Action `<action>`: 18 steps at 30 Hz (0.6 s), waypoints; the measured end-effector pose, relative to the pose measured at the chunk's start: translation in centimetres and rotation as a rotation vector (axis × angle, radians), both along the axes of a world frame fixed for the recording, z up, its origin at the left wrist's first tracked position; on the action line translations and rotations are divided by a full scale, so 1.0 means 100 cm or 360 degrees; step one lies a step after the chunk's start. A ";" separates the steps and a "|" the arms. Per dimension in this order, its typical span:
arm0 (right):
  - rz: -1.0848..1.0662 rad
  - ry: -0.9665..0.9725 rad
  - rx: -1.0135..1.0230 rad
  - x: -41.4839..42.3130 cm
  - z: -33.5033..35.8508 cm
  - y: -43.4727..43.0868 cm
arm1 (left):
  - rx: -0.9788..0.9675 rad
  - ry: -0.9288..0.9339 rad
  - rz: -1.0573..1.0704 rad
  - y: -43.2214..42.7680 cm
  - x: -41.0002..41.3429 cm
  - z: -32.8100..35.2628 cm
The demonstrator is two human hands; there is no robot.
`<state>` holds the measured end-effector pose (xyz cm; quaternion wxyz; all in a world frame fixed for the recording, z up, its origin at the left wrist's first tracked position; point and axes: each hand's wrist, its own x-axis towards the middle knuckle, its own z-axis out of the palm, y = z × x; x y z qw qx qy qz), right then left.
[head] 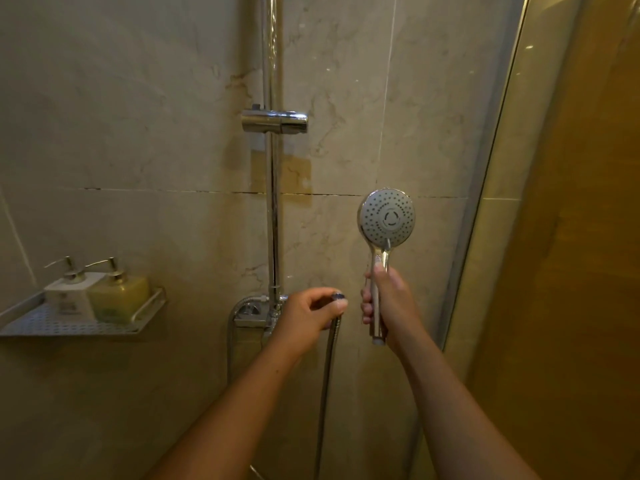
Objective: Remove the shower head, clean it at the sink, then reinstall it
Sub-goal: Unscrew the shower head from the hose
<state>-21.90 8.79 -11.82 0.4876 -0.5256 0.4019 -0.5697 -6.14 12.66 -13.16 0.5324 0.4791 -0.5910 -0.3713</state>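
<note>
The chrome shower head [387, 217] stands upright in front of the marble wall, its round spray face turned towards me. My right hand [388, 306] grips its handle, whose bare lower end shows below my fingers, apart from the hose. My left hand [311, 315] pinches the nut at the end of the metal hose [325, 382], which hangs down from my fingers. The empty chrome holder [275, 121] sits on the vertical rail [273, 220] above.
The mixer valve [251, 315] sits at the rail's foot, partly behind my left hand. A perforated wall shelf [69, 323] at the left carries a white pump bottle [71, 294] and a yellow pump bottle [119, 296]. A glass shower door [502, 202] stands at the right.
</note>
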 end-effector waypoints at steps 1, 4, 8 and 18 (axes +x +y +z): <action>0.0025 0.0053 -0.0049 -0.001 0.002 -0.001 | -0.0026 -0.0009 0.0007 -0.002 0.001 0.007; 0.0172 0.0160 -0.0214 -0.001 0.007 -0.004 | -0.0097 -0.0028 0.0007 -0.008 0.005 0.029; 0.0353 0.0233 -0.0300 0.002 0.014 -0.009 | -0.0193 -0.0087 0.0096 -0.019 0.008 0.056; 0.0314 0.0125 -0.0453 0.040 0.088 -0.046 | -0.0385 -0.0189 0.0168 -0.048 0.026 0.132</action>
